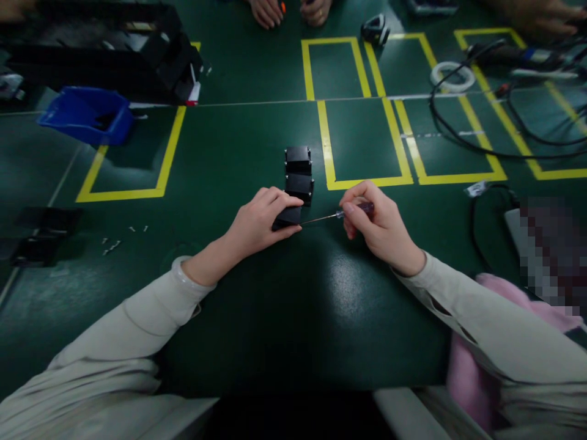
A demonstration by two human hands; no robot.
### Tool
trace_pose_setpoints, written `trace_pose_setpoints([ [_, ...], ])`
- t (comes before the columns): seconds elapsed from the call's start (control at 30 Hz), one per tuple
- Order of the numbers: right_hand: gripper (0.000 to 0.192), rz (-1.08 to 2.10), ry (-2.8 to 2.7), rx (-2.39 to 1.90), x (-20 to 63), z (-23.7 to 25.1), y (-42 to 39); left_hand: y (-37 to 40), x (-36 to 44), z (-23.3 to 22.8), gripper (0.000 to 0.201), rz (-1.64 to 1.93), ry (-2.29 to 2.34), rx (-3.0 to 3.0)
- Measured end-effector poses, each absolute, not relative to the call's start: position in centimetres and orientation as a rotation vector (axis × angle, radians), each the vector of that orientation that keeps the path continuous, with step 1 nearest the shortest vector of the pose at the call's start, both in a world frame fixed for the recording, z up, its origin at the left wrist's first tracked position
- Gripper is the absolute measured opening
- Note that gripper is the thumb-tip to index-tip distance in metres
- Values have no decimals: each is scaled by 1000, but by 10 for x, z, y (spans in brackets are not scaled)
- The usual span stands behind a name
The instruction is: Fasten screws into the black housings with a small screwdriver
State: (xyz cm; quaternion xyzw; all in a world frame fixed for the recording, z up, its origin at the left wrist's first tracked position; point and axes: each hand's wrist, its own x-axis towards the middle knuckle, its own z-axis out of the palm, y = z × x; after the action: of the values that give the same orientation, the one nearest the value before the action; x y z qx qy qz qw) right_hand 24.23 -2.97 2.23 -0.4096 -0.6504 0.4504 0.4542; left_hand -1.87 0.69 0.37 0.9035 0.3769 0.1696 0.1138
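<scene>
My left hand [263, 219] grips a small black block [290, 215] on the green table, thumb on the near side and fingers on the far side. In my right hand [376, 221] is a screwdriver [364, 208] with a dark, partly clear handle, held level and pointing left. Its thin shaft reaches the right edge of the held block, close to my left fingertips; whether the tip touches a screw is too small to tell. Just beyond, two similar black blocks [299, 183] stand in a row, with small shiny screws at their corners.
Several loose screws [111, 246] lie at the left, near dark parts [39, 244]. A blue bin [87, 114] and a long black tray [151, 61] stand farther back. Cables [440, 131] and a tape roll [452, 76] are at the right. Another person's hands [267, 12] rest across the table.
</scene>
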Motion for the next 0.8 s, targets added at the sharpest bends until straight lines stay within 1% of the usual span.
trace_pose_setpoints([
  [0.17, 13, 1122, -1600, -1000, 242, 24, -30, 6, -19, 4, 41, 492, 1112, 2647],
  [0.33, 19, 1092, -1642, -1007, 242, 24, -30, 7, -18, 5, 42, 507, 1105, 2653],
  [0.43, 14, 1093, -1631, -1013, 242, 24, -30, 7, -19, 5, 41, 505, 1105, 2656],
  [0.53, 13, 1107, -1629, -1007, 242, 25, -31, 7, -19, 4, 41, 512, 1096, 2668],
  [0.73, 20, 1106, -1645, -970, 243, 24, -30, 7, -18, 3, 42, 506, 1098, 2666],
  [0.8, 20, 1109, -1640, -962, 243, 23, -30, 7, -18, 3, 41, 497, 1102, 2658],
])
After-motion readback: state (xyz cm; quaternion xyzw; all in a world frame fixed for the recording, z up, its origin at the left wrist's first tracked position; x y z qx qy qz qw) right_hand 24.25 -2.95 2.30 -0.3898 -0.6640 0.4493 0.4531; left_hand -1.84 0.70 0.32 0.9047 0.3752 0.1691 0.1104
